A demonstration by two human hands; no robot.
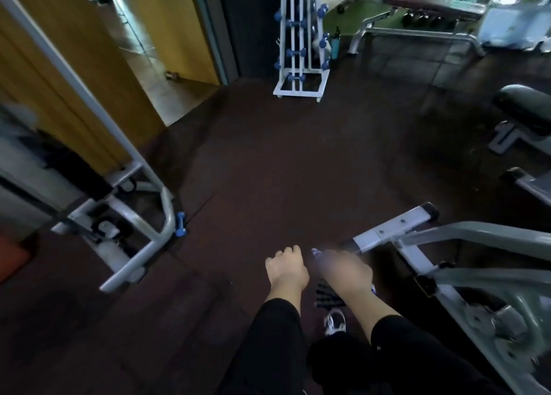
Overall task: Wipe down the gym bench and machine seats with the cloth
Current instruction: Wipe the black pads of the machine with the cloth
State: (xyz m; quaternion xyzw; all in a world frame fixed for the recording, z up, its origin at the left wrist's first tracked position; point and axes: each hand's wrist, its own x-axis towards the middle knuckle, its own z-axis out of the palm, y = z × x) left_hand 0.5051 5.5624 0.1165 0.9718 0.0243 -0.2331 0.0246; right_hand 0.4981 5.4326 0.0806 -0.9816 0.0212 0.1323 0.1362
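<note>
Right hand (346, 271), blurred, grips striped cloth (328, 296); left hand (286, 268) loosely curled, holding nothing, above dark floor (268, 171).

Striped cloth (328, 297) hangs bunched from the blurred right hand (346, 271).

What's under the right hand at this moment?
Under the blurred right hand hangs a dark striped cloth, with a white-blue edge showing past the fingers. Below are a white shoe and dark floor. The grip itself is hidden.
</note>
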